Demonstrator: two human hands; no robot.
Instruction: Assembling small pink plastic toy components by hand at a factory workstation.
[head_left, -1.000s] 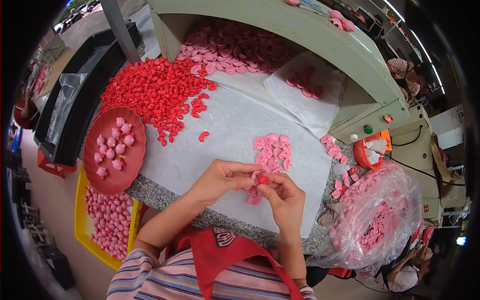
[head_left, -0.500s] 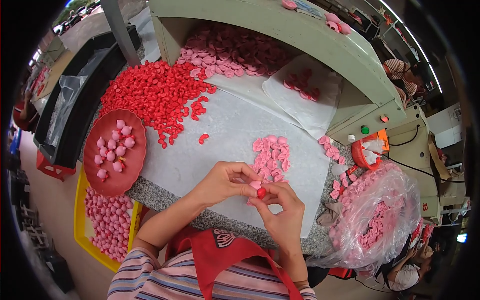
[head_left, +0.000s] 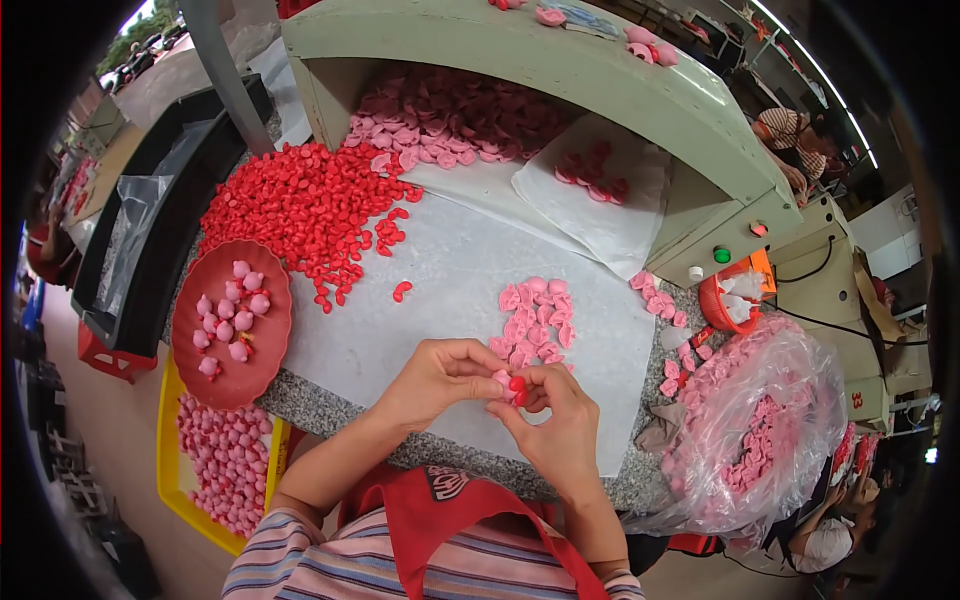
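The left hand [head_left: 435,385] has a narrow grip, thumb and forefinger pinching a small pink piece [head_left: 502,379] above the near part of a white sheet [head_left: 440,260] on the speckled tabletop [head_left: 330,396]. The right hand [head_left: 556,410] meets it, its grip narrowed on a small red piece [head_left: 517,385] touching the pink one. Reckoned from the hands, a cluster of pink shells [head_left: 535,320] lies near twelve o'clock, just beyond the fingers. A heap of red pieces [head_left: 290,215] spreads at ten o'clock; a scalloped red plate [head_left: 225,390] of pink figures sits toward nine, and a yellow bin [head_left: 168,440] stands lower, past eight. A clear plastic bag [head_left: 812,400] of pink pieces rests at three, an orange basket [head_left: 712,302] at two.
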